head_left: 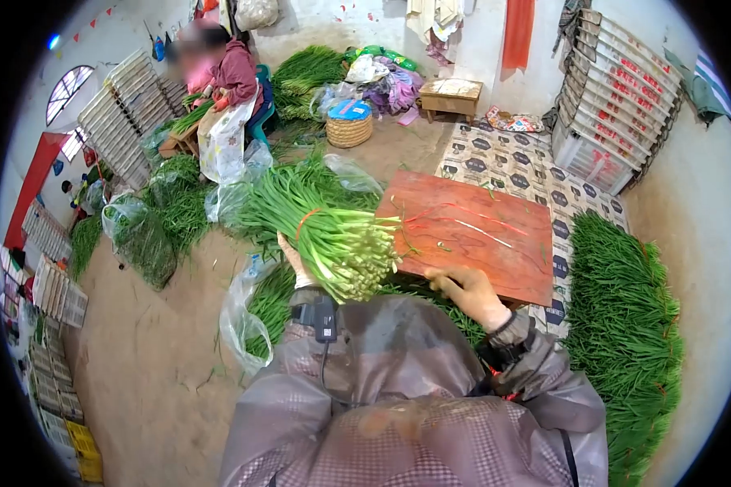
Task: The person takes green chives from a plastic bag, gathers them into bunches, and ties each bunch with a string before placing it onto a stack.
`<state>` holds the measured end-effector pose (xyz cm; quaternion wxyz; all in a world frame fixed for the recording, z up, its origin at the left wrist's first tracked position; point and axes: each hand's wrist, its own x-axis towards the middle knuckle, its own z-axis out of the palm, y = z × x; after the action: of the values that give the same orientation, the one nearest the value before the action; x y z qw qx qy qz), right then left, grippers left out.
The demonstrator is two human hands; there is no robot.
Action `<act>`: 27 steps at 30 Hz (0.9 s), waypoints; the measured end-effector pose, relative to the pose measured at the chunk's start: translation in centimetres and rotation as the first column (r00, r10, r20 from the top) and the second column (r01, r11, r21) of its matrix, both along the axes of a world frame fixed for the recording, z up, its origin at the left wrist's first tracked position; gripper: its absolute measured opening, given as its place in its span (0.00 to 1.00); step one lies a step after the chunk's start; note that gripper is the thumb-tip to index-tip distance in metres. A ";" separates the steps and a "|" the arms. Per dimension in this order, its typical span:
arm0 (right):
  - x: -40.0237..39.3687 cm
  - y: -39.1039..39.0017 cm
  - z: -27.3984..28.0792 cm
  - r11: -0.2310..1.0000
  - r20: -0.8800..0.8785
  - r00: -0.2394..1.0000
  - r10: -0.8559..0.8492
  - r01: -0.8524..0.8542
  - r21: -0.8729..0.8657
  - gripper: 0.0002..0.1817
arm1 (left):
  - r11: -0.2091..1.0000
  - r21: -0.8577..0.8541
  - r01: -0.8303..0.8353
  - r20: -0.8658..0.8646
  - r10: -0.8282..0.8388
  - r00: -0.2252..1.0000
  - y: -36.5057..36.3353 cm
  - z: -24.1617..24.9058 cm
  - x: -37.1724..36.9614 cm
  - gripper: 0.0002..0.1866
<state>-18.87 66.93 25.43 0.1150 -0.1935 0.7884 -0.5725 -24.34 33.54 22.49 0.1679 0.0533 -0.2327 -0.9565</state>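
Note:
A thick bundle of garlic chives (329, 235) rests in my left hand (298, 261), its pale cut ends toward the right and its green leaves toward the back left. Around the bundle runs a red tie (302, 226). My left fingers are mostly hidden under the stems. My right hand (465, 290) is at the front edge of a red-brown wooden table (479, 223), apart from the bundle. Its fingers are curled and pressed together; whether anything small is in them I cannot make out. Loose red and white ties (483, 229) lie on the tabletop.
Tied chive bundles (625, 325) line the floor at right. Stacked white crates (617, 97) stand behind them. At the back left a seated person (231, 77) handles greens. A woven basket (349, 130) and plastic bags of greens (142, 235) are on the floor.

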 end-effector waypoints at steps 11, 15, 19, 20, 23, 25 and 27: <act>-1.4 -5.8 2.3 0.982 0.316 0.946 0.067 -0.006 -0.190 0.11 | 0.998 -0.006 0.070 -0.169 -0.070 0.983 -1.6 -5.2 -2.3 0.39; -1.2 -5.5 2.4 0.973 0.348 0.933 0.088 -0.007 -0.229 0.10 | 0.989 0.046 0.143 -0.191 -0.132 0.973 -0.9 -5.1 -1.5 0.40; -0.9 -5.6 3.1 0.967 0.344 0.930 0.129 -0.042 -0.251 0.11 | 0.970 0.080 0.229 -0.211 -0.208 0.955 0.3 -4.0 -0.7 0.41; -0.9 -5.6 3.2 0.966 0.343 0.926 0.160 -0.075 -0.248 0.11 | 0.964 0.086 0.250 -0.222 -0.226 0.948 0.6 -3.7 -0.6 0.41; -1.7 -5.4 2.5 0.926 0.334 0.901 0.276 -0.157 -0.342 0.11 | 0.944 0.094 0.317 -0.262 -0.284 0.923 1.6 -2.8 0.1 0.42; -1.9 -5.2 2.3 0.884 0.374 0.866 0.332 -0.147 -0.443 0.11 | 0.921 0.104 0.375 -0.295 -0.331 0.896 2.7 -2.3 0.3 0.42; -2.2 -5.2 1.9 0.894 0.395 0.867 0.303 -0.116 -0.433 0.10 | 0.894 0.115 0.433 -0.343 -0.373 0.862 3.4 -1.2 1.3 0.43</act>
<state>-21.09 61.77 27.32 0.3164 -0.1604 0.5813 -0.7323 -23.00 36.90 21.30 -0.0077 -0.1329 -0.1180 -0.9841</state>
